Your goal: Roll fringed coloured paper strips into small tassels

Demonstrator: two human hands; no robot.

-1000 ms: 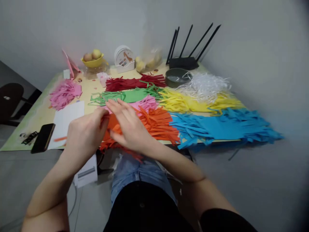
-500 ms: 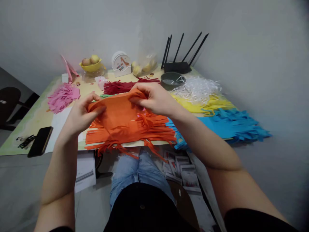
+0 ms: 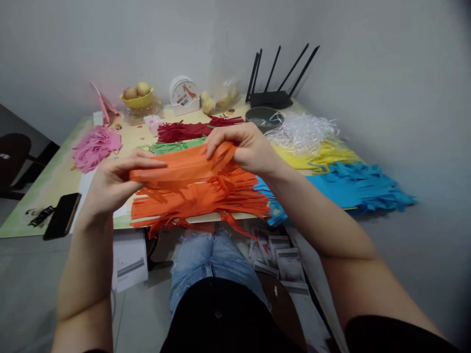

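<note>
My left hand (image 3: pixel 112 181) and my right hand (image 3: pixel 247 148) hold a sheet of orange fringed paper (image 3: pixel 180 168) between them, lifted just above the table's near edge. The left hand pinches its left end, the right hand grips its right end. The sheet is folded flat, with its cut strips hanging toward the pile of orange fringed paper (image 3: pixel 206 198) lying underneath on the table (image 3: pixel 47 181).
Fringed paper lies in rows: green (image 3: pixel 172 145), dark red (image 3: pixel 191 130), yellow (image 3: pixel 316 157), blue (image 3: pixel 353 184), white shreds (image 3: pixel 303 131), a pink heap (image 3: pixel 95 147). A black phone (image 3: pixel 62 221), a router (image 3: pixel 274 93), a dark bowl (image 3: pixel 262 116) and a yellow fruit bowl (image 3: pixel 138 98) stand around.
Both hands picked an orange sheet from the pile and raised it. Since half a second ago the sheet has been folded flatter and the right hand has shifted slightly lower.
</note>
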